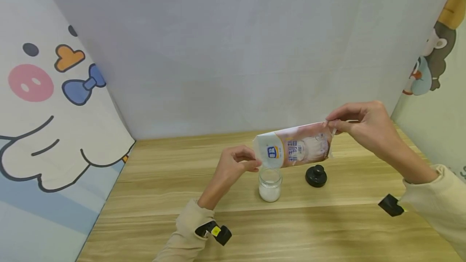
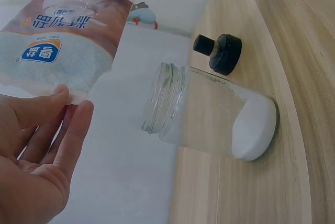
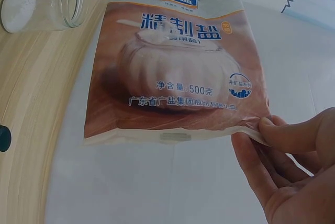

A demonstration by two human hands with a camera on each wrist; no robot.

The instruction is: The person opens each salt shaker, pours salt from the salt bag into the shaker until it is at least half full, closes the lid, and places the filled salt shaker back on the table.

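Between both hands a bag of salt [image 1: 300, 144] is held up off the table, lying on its side in the head view. My left hand [image 1: 236, 161] pinches a corner at its white end, right above the glass jar. At the other end, my right hand [image 1: 364, 126] pinches an upper corner and stands higher, so the bag tilts down toward the left. In the right wrist view the printed front of the bag [image 3: 172, 72] faces the camera. The open glass jar [image 2: 209, 111] stands upright on the table with white grains in its lower part.
A black lid with a knob [image 1: 316, 176] lies on the wooden table [image 1: 174, 181], to the right of the jar. A pale curtain [image 1: 236, 51] closes off the back, and panels with cartoon prints stand at both sides.
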